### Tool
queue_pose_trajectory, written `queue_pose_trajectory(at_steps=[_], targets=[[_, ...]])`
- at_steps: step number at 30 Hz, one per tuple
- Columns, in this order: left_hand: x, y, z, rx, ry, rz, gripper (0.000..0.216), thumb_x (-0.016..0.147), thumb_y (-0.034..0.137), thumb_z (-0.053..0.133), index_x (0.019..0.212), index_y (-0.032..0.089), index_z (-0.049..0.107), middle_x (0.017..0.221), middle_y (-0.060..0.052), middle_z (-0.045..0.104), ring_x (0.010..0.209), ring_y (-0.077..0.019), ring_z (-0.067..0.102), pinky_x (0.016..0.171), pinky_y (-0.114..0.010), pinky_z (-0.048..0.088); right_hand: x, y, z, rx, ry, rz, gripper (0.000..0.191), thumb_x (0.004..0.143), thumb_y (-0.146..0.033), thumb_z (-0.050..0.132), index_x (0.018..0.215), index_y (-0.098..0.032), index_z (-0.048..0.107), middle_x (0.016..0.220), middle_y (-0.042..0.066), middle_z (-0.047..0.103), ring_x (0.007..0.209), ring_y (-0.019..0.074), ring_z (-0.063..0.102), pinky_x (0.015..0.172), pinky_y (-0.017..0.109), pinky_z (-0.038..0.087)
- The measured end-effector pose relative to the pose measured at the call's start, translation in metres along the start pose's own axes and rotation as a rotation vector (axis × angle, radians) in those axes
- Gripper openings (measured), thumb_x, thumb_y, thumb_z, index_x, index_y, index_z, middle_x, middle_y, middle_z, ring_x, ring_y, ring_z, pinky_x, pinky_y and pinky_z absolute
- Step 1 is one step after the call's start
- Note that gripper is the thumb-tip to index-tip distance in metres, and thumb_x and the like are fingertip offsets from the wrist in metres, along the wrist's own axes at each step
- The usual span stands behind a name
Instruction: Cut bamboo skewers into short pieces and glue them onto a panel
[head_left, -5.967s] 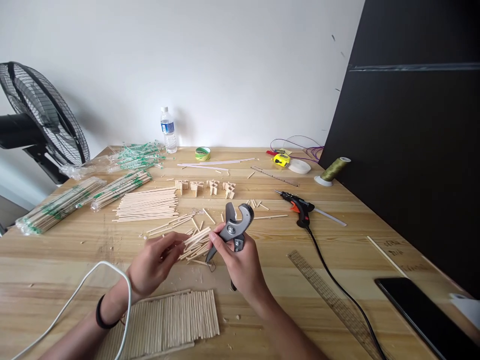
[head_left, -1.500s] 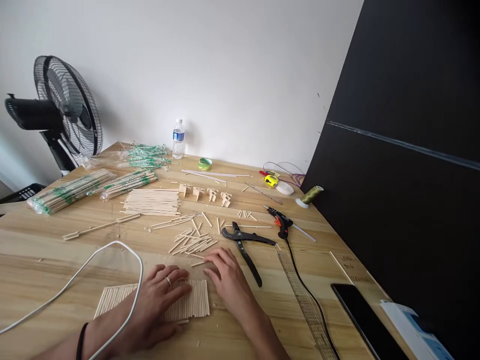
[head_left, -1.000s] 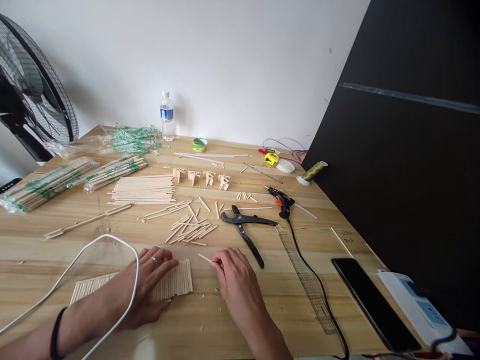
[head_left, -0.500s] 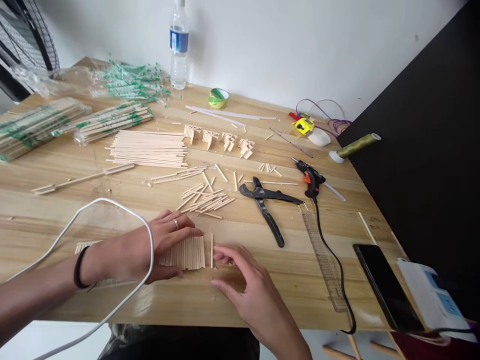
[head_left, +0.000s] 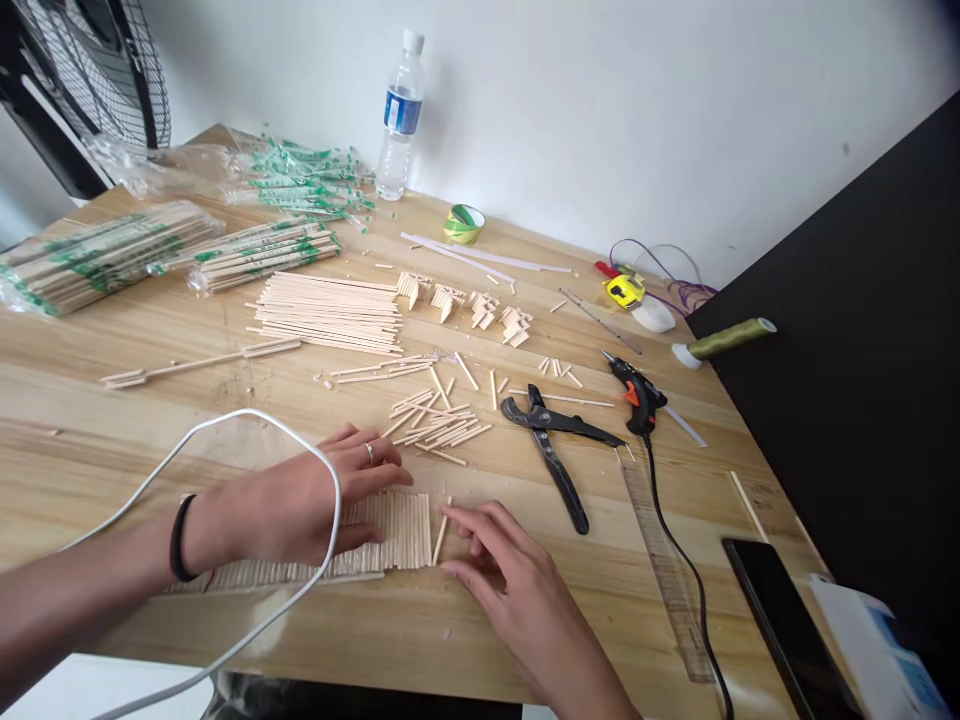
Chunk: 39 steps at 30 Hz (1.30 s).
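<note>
My left hand (head_left: 315, 500) lies flat, fingers spread, on a mat of short wooden sticks (head_left: 397, 530) laid side by side near the table's front edge. My right hand (head_left: 510, 570) rests just right of the mat with fingers stretched out, fingertips beside one loose short stick (head_left: 441, 524) that leans against the mat's right edge. A heap of cut stick pieces (head_left: 435, 425) lies just beyond the hands.
Black cutting pliers (head_left: 555, 440) lie right of the heap, then a glue gun (head_left: 637, 395) with its cord and a clear ruler (head_left: 667, 570). Long sticks (head_left: 330, 312), wrapped bundles (head_left: 97, 255), a water bottle (head_left: 397, 115), a phone (head_left: 780, 625) and a white cable (head_left: 225, 425) are about.
The cutter, held in my right hand six seconds ago, now lies on the table. My right hand brought one short stick to the mat's right edge; the left hand stays on the mat.
</note>
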<state>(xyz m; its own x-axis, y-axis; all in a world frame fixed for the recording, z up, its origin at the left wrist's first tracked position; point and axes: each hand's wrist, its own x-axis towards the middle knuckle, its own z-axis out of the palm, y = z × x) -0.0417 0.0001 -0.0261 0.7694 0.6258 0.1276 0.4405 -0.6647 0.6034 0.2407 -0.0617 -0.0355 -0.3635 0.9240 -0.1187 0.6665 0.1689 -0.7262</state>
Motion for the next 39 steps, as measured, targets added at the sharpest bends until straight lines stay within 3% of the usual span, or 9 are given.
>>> queue_pose_trajectory(at_steps=[6,9,12,15,17,21,26,34,39], targets=[[0.002,-0.001,-0.001,0.035,-0.009,-0.018,0.03,0.094,0.023,0.073,0.123,0.02,0.066,0.118,-0.009,0.066,0.108,-0.0267,0.063,0.099,-0.041,0.048,0.004,0.0,-0.004,0.002,-0.025,-0.04,0.017,0.097,-0.01,0.064,0.096,-0.025,0.071,0.101,0.003,0.065,0.088,0.0187,0.071,0.079,0.028,0.058],[0.002,-0.018,-0.011,0.158,0.154,-0.06,0.021,0.1,0.027,0.063,0.119,0.019,0.067,0.118,-0.01,0.067,0.109,-0.0275,0.063,0.098,-0.044,0.047,0.005,0.001,-0.008,-0.025,-0.057,-0.055,0.02,0.099,-0.01,0.062,0.089,-0.025,0.07,0.098,0.002,0.063,0.085,0.0174,0.07,0.079,0.027,0.056],[-0.003,-0.051,-0.034,0.392,0.416,-0.279,0.021,0.102,0.03,0.057,0.114,0.018,0.07,0.116,-0.012,0.068,0.109,-0.0306,0.063,0.096,-0.048,0.047,0.006,0.006,-0.013,-0.044,-0.084,-0.077,0.021,0.099,-0.01,0.059,0.091,-0.026,0.07,0.1,0.002,0.063,0.087,0.017,0.07,0.081,0.026,0.056],[-0.013,-0.085,-0.061,0.537,0.554,-0.612,0.022,0.096,0.032,0.066,0.112,0.019,0.07,0.119,-0.013,0.066,0.116,-0.035,0.061,0.099,-0.051,0.047,0.007,0.015,-0.017,-0.071,-0.093,-0.121,0.021,0.1,-0.011,0.056,0.09,-0.026,0.067,0.097,0.002,0.062,0.085,0.017,0.069,0.08,0.026,0.057],[-0.02,-0.1,-0.071,0.531,0.558,-0.678,0.026,0.093,0.035,0.07,0.114,0.018,0.069,0.12,-0.013,0.066,0.119,-0.0346,0.06,0.102,-0.05,0.047,0.008,0.024,-0.021,-0.104,-0.07,-0.14,0.022,0.1,-0.012,0.053,0.089,-0.026,0.064,0.095,0.002,0.063,0.083,0.0171,0.068,0.077,0.026,0.057],[-0.022,-0.11,-0.066,0.518,0.515,-0.639,0.025,0.096,0.034,0.066,0.116,0.021,0.071,0.123,-0.012,0.067,0.119,-0.0326,0.06,0.101,-0.048,0.047,0.016,0.039,-0.027,-0.211,0.091,-0.134,0.019,0.102,-0.019,0.052,0.089,-0.025,0.064,0.095,0.004,0.066,0.084,0.0194,0.07,0.077,0.029,0.058],[-0.009,-0.107,-0.052,0.524,0.463,-0.584,0.019,0.098,0.023,0.058,0.101,0.025,0.077,0.113,-0.009,0.073,0.108,-0.029,0.063,0.093,-0.044,0.047,0.019,0.037,-0.026,-0.222,0.311,-0.095,0.02,0.104,-0.031,0.054,0.092,-0.025,0.068,0.096,0.006,0.068,0.085,0.0219,0.071,0.079,0.032,0.059],[-0.005,-0.106,-0.055,0.549,0.469,-0.575,0.015,0.093,0.014,0.055,0.09,0.021,0.068,0.103,-0.011,0.073,0.106,-0.0325,0.061,0.091,-0.048,0.045,0.007,0.018,-0.01,-0.108,0.333,-0.047,0.026,0.106,-0.039,0.055,0.091,-0.024,0.07,0.097,0.007,0.07,0.088,0.0224,0.071,0.078,0.032,0.058],[0.001,-0.102,-0.059,0.554,0.538,-0.558,0.015,0.097,0.013,0.053,0.092,0.021,0.065,0.107,-0.011,0.071,0.108,-0.0325,0.061,0.093,-0.049,0.043,-0.001,0.014,-0.013,-0.127,0.493,-0.078,0.019,0.105,-0.034,0.057,0.094,-0.024,0.069,0.095,0.006,0.071,0.087,0.0213,0.069,0.079,0.032,0.056]])
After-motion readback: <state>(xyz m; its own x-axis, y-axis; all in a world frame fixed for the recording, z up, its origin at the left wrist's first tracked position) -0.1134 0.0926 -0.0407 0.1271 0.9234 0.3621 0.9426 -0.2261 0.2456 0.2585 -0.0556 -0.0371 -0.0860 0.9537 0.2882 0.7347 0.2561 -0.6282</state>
